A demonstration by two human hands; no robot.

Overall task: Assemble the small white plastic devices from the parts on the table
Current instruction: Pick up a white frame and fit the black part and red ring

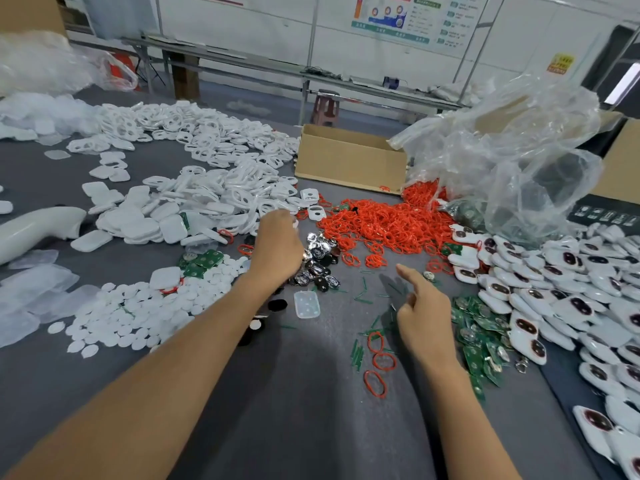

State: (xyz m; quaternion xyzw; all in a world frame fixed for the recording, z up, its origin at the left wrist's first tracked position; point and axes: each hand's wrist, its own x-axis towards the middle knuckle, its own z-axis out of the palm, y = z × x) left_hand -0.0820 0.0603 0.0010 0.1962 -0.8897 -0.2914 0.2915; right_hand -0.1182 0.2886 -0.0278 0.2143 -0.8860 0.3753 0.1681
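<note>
**Small white devices come together on a crowded work surface**

A grey surface [311, 393] carries the parts in heaps. A crumpled clear plastic bag [512, 161] stands at the far right. A broad heap of white shells [207, 188] spreads across the far left. Finished white devices [571, 289], each with dark oval windows, lie banked along the right edge. An open cardboard box [346, 161] sits beyond the centre, between the shells and the bag. In front of it lies a mound of red rings [388, 223], with a few loose ones scattered nearer the person. White discs [138, 313] cover the near left, and green circuit boards [481, 337] lie just beside the finished devices. A small cluster of shiny metal and black parts [320, 258] sits at the centre.

The left grip [277, 244] reaches to the near edge of the shell heap, fingers curled down; whether it holds a shell cannot be told. The right grip [422, 313] hovers near the circuit boards, index finger extended, holding nothing. A clear cover [306, 304] lies between the two forearms.
</note>
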